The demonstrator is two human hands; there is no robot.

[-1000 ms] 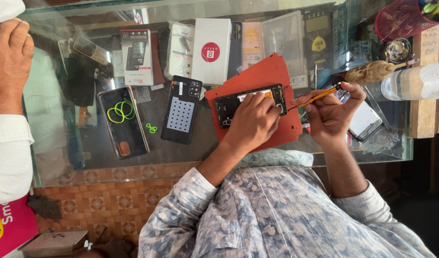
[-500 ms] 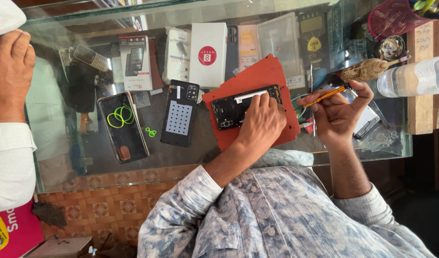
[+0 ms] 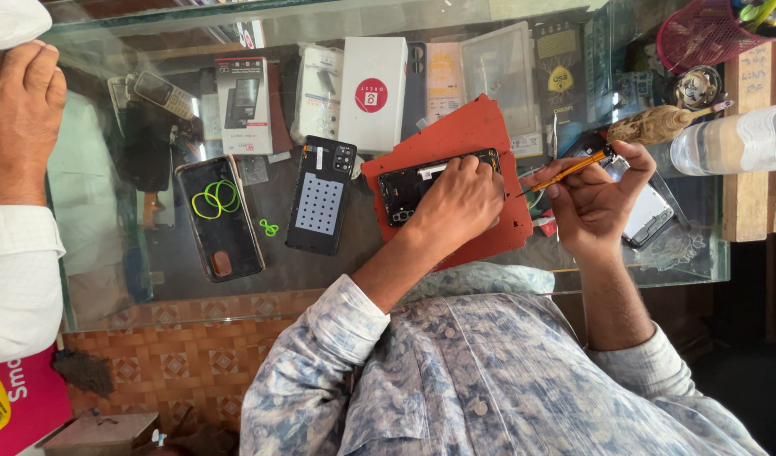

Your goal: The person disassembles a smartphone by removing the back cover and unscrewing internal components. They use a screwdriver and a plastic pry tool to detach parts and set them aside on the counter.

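Observation:
My left hand [image 3: 460, 201] lies over the right half of an opened black phone [image 3: 405, 187], with its fingers curled on the phone's top edge. The phone rests on a red mat [image 3: 464, 127] on the glass counter [image 3: 354, 274]. To the right of the mat, my right hand [image 3: 597, 198] grips a thin orange-yellow screwdriver [image 3: 567, 172]. Its tip points left toward the phone and stops just short of my left hand.
A black back cover with a grey pad [image 3: 320, 203] and a dark phone case holding green rings [image 3: 219, 215] lie left of the mat. Boxes [image 3: 371, 93] line the far side. Another person's hand [image 3: 20, 118] rests at the top left. A plastic bottle [image 3: 734, 139] lies at the right.
My right hand has drawn the screwdriver tip a little to the right, off the phone's end. My left hand has shifted slightly right over the phone.

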